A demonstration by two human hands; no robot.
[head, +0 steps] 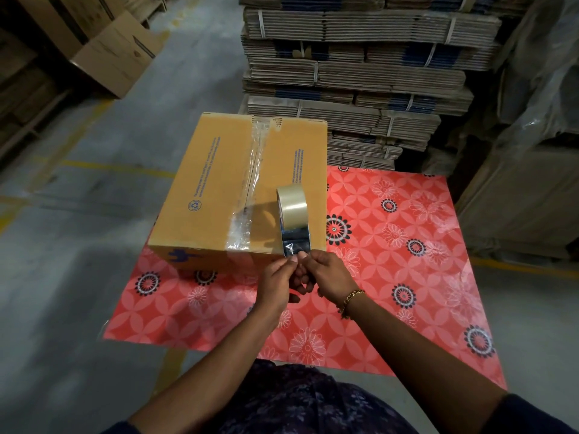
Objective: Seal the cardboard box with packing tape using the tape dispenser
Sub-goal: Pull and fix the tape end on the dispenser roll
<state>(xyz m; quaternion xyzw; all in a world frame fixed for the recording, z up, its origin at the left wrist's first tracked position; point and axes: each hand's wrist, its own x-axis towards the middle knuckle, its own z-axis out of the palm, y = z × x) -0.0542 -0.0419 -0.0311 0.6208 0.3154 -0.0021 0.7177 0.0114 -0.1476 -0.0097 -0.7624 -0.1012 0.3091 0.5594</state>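
Observation:
A closed yellow-brown cardboard box (213,183) stands on the left part of a red flowered table cover (407,261). Clear tape runs along its middle seam from the far edge to the near edge. A roll of clear packing tape (293,208) stands on edge on the box top near its right front corner. A strip of tape (296,242) is pulled from the roll toward me. My left hand (279,283) and my right hand (329,277) both pinch the free end of that strip just off the box's front edge. No dispenser is in view.
Tall stacks of strapped flat cartons (360,73) rise right behind the table. Plastic-wrapped pallets (532,120) stand at the right. Open cartons (116,54) lie on the grey floor at the far left, which has yellow lines.

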